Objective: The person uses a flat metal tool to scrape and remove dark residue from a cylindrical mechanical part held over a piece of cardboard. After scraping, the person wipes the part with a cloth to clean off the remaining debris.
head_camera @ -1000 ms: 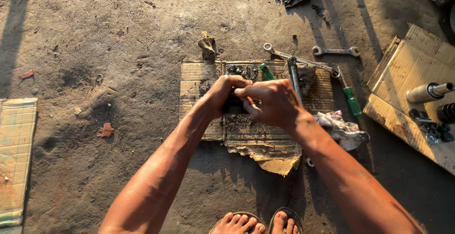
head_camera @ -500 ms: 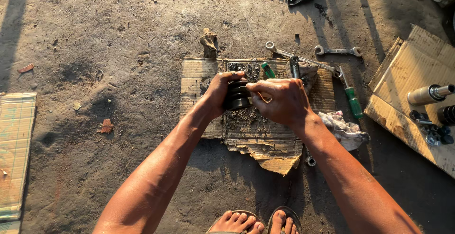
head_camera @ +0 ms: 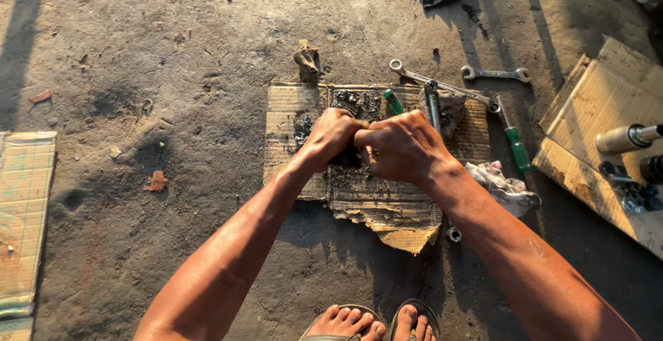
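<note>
Both hands clasped over a dark greasy part
Left hand (head_camera: 333,134) and right hand (head_camera: 400,147) closed around part (head_camera: 343,157), apparently held between them above cardboard (head_camera: 290,106)

There is a single view, from a camera worn on the person's head; it looks steeply down at the ground from above and a little behind the greasy cardboard sheet (head_camera: 373,182), which lies near the middle of the frame; the far side of that sheet is toward the top of the picture, the near side toward the bottom, where the person's sandalled feet (head_camera: 376,321) show at the edge; both forearms run up from the bottom corners to meet over the sheet; the view stands at about arm's length from it, wide enough to take in bare ground on every side of the sheet.
</note>
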